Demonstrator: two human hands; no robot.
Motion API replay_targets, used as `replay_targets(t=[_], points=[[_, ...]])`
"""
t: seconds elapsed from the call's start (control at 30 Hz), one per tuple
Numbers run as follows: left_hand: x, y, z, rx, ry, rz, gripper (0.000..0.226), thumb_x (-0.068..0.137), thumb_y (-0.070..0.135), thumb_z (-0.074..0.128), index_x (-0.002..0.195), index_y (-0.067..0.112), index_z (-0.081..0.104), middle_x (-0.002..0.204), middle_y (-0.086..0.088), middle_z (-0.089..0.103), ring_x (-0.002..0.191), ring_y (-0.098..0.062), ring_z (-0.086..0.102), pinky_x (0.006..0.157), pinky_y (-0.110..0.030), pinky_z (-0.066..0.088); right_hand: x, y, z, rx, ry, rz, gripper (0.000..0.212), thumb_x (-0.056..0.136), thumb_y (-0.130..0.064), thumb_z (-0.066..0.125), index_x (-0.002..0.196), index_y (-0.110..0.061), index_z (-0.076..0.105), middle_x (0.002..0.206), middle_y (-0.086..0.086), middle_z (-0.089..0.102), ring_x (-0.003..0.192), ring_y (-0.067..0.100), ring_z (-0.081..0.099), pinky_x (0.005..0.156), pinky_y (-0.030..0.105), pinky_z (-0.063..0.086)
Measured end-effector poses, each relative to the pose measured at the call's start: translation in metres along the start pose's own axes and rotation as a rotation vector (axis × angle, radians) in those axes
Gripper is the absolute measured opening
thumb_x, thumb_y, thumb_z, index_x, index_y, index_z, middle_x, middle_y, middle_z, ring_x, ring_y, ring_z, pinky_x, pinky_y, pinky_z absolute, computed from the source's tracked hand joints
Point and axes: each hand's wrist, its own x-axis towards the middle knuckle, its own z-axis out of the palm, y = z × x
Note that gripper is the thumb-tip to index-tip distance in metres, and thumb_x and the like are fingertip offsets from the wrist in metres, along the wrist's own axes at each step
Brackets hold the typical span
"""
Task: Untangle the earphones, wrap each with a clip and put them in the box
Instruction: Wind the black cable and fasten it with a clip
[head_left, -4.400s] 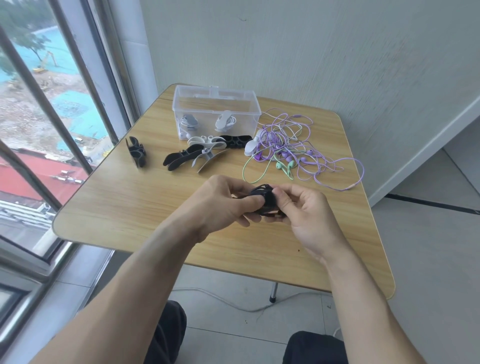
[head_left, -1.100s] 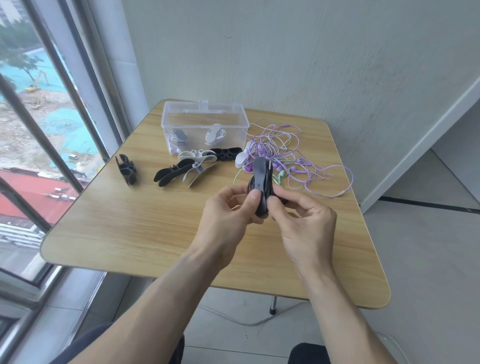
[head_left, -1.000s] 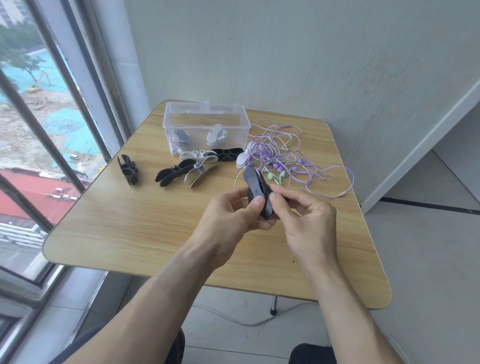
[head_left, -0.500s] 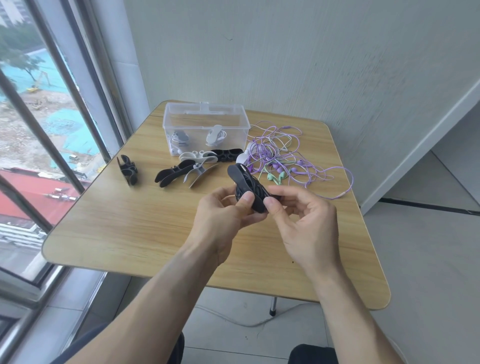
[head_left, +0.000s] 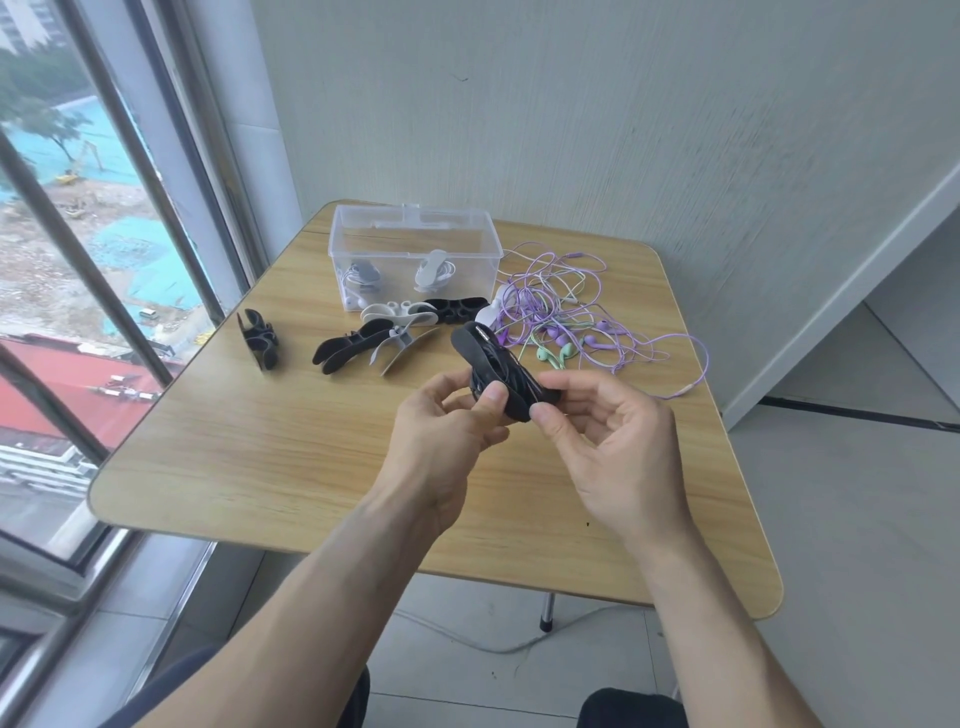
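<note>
Now both hands pinch oblong black clip (head_left: 488, 366).

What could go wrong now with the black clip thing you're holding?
The black clip with black earphones wound on it is pinched only at its near end by the left hand and right hand; it might slip, or the cord could spring loose. Carrying it to the clear box could snag the purple tangle beside it.
</note>
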Motion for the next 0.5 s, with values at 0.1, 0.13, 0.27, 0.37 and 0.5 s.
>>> replay_targets(t=[0.1, 0.13, 0.27, 0.37, 0.5], points=[[0.001, 0.001, 0.0, -0.024, -0.062, -0.044, 0.023, 0.097, 0.006, 0.06, 0.12, 0.002, 0.058, 0.085, -0.005, 0.073, 0.072, -0.012, 0.07, 0.071, -0.026, 0.053, -0.002, 0.001, 0.002, -0.003, 0.025, -0.023, 0.027, 0.085, -0.003, 0.077, 0.099, -0.025, 0.071, 0.088, -0.007, 0.076, 0.08, 0.015, 0.072, 0.075, 0.024, 0.057], [0.001, 0.002, 0.0, -0.033, -0.08, -0.062, 0.021, 0.097, 0.006, 0.059, 0.118, 0.003, 0.058, 0.081, -0.004, 0.073, 0.069, -0.011, 0.07, 0.072, -0.027, 0.053, -0.002, 0.001, 0.003, 0.004, 0.023, -0.029, 0.027, 0.086, -0.003, 0.076, 0.1, -0.025, 0.07, 0.088, -0.007, 0.076, 0.08, 0.016, 0.072, 0.075, 0.024, 0.057], [0.004, 0.009, -0.005, -0.082, -0.168, -0.163, 0.013, 0.098, 0.006, 0.058, 0.11, 0.005, 0.06, 0.085, -0.008, 0.073, 0.077, -0.018, 0.07, 0.071, -0.027, 0.053, -0.001, 0.0, -0.002, 0.066, -0.033, -0.024, 0.026, 0.089, 0.001, 0.071, 0.103, -0.02, 0.07, 0.092, 0.001, 0.076, 0.079, 0.021, 0.073, 0.078, 0.029, 0.057], [0.004, 0.01, -0.004, -0.087, -0.181, -0.183, 0.013, 0.098, 0.006, 0.057, 0.11, 0.004, 0.062, 0.085, -0.008, 0.072, 0.074, -0.017, 0.068, 0.07, -0.026, 0.053, 0.0, -0.002, -0.003, 0.049, -0.005, -0.047, 0.026, 0.085, 0.003, 0.075, 0.098, -0.019, 0.072, 0.089, 0.0, 0.076, 0.078, 0.018, 0.072, 0.075, 0.026, 0.057], [0.002, 0.008, -0.002, -0.078, -0.149, -0.165, 0.007, 0.097, 0.002, 0.057, 0.097, 0.005, 0.064, 0.076, -0.005, 0.071, 0.06, -0.011, 0.065, 0.07, -0.029, 0.055, -0.002, -0.002, 0.0, 0.066, 0.075, -0.072, 0.022, 0.083, 0.005, 0.074, 0.094, -0.014, 0.073, 0.083, -0.003, 0.075, 0.073, 0.014, 0.068, 0.07, 0.022, 0.054]])
